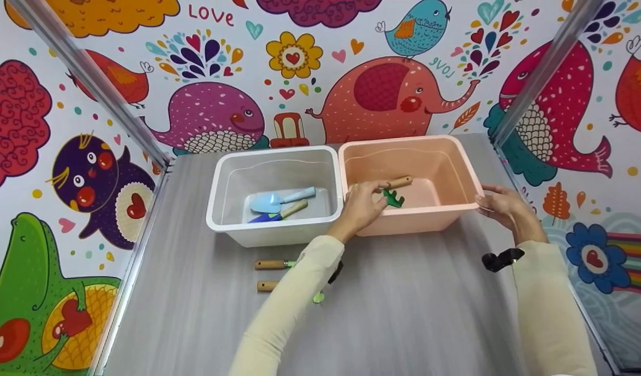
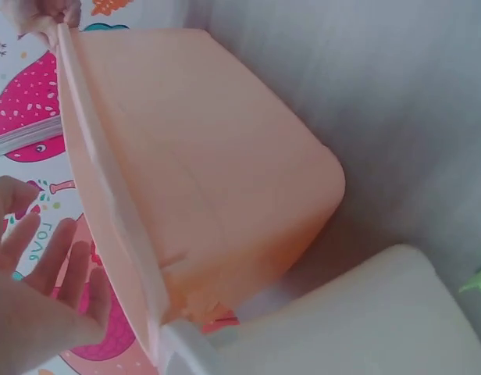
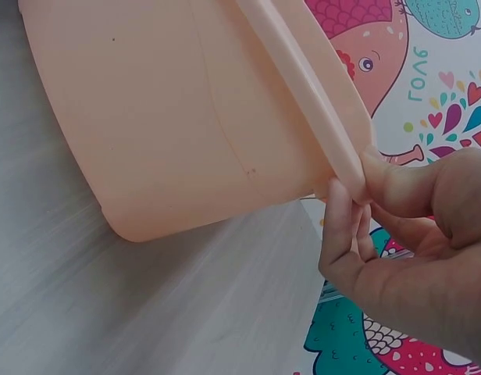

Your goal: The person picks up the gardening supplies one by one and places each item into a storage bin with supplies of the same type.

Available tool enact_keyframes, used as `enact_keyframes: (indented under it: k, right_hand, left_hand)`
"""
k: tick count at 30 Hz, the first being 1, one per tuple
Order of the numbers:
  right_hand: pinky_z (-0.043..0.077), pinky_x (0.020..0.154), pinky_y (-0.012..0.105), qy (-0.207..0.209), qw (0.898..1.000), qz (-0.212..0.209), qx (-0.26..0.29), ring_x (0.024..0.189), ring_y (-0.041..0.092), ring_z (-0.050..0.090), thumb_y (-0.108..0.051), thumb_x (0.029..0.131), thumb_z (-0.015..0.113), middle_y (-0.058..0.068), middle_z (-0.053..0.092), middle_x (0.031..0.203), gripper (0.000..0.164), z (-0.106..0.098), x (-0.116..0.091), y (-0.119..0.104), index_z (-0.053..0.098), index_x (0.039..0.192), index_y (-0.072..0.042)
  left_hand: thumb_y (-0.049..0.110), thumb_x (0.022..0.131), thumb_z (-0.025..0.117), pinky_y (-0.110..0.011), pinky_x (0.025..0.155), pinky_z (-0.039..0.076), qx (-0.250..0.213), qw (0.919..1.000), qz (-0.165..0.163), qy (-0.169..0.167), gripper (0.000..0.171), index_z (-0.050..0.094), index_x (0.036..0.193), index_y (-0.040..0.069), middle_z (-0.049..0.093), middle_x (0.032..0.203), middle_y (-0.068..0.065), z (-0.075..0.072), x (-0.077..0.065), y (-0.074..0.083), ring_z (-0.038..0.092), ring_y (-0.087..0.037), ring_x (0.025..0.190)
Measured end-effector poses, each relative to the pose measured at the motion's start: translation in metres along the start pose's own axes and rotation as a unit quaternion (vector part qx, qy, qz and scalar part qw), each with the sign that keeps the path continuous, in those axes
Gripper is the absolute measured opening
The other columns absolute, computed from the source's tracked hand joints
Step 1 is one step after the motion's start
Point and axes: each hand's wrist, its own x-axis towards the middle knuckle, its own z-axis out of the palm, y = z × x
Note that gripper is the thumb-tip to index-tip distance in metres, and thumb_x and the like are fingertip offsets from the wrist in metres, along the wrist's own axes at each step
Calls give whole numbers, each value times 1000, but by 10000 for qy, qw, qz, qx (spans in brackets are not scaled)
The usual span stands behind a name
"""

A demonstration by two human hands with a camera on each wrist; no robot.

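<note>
Head view: pink bin [image 1: 417, 222] sat upright on the worktop [image 1: 393, 313], long axis roughly left-right, mouth up. In it, a wooden handle [image 1: 401, 181] pointed right and slightly away from the person; its left end ran in behind the left hand [image 1: 363, 202]. Green pronged head [image 1: 393, 198] lay just nearer the person, right of the left fingers; couldn't tell whether it belonged to that handle. Left hand came in over the near rim, back of hand up, forearm slanting up and right. Right hand [image 1: 503, 206] was at the near-right rim corner, forearm almost straight ahead. White bin [image 1: 278, 237] stood beside the pink one on its left, with a light blue trowel [image 1: 270, 202] and a dark blue tool [image 1: 276, 215] inside, both handles pointing right. Upper wooden grip [image 1: 269, 265] and lower wooden grip [image 1: 267, 286] lay in front of it, roughly parallel, partly behind the left sleeve [image 1: 289, 303].

Left wrist view: left fingers were spread wide, loosely bent, nothing seen between them, beside the pink rim on the mouth side. Bin contents hidden by the wall.

Right wrist view: right fingers pinched the rim corner, thumb on one side, fingertips on the other, hand coming in from the right.
</note>
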Motion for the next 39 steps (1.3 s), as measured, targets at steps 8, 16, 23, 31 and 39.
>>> enact_keyframes:
  k: [8, 16, 23, 31, 39]
  right_hand:
    - [54, 91, 16, 67, 10000, -4, 51, 88, 0, 60, -17, 102, 55, 24, 29, 158, 74, 0, 0, 1, 11, 161, -6]
    - [55, 90, 16, 85, 9999, 3, 112, 87, 0, 59, -14, 102, 55, 26, 26, 158, 75, 0, 0, 1, 9, 160, -5]
    - [54, 91, 15, 20, 9998, 46, 215, 87, 0, 60, -14, 102, 55, 26, 23, 161, 75, 0, 1, 0, 8, 161, -6]
    - [55, 92, 17, 53, 9998, 120, 151, 85, 1, 63, -16, 102, 56, 27, 26, 160, 76, 1, 1, -1, 9, 161, -7]
    - [55, 88, 16, 144, 9998, -6, 114, 83, 0, 62, -15, 103, 53, 28, 25, 159, 73, 2, 1, 1, 10, 160, -4]
  left_hand:
    - [11, 90, 68, -36, 95, 49, -293, 9992, 226, 139, 25, 73, 114, 10, 74, 114, -7, 1, -14, -11, 61, -23, 112]
    - [15, 92, 67, -39, 92, 49, -412, 9987, 286, 97, 24, 73, 113, 6, 71, 109, -11, -5, -24, -18, 61, -25, 107]
    - [15, 91, 69, -41, 92, 50, -620, 9972, 390, 181, 23, 72, 112, 4, 70, 109, -13, -18, -32, -24, 64, -28, 105]
    - [9, 90, 67, -40, 87, 52, -205, 9992, 351, 43, 23, 71, 112, 4, 69, 105, -14, -34, -49, -37, 63, -30, 99]
    - [12, 93, 66, -44, 95, 51, 28, 9998, 164, -129, 23, 70, 115, 6, 69, 111, -13, -53, -67, -53, 63, -29, 107]
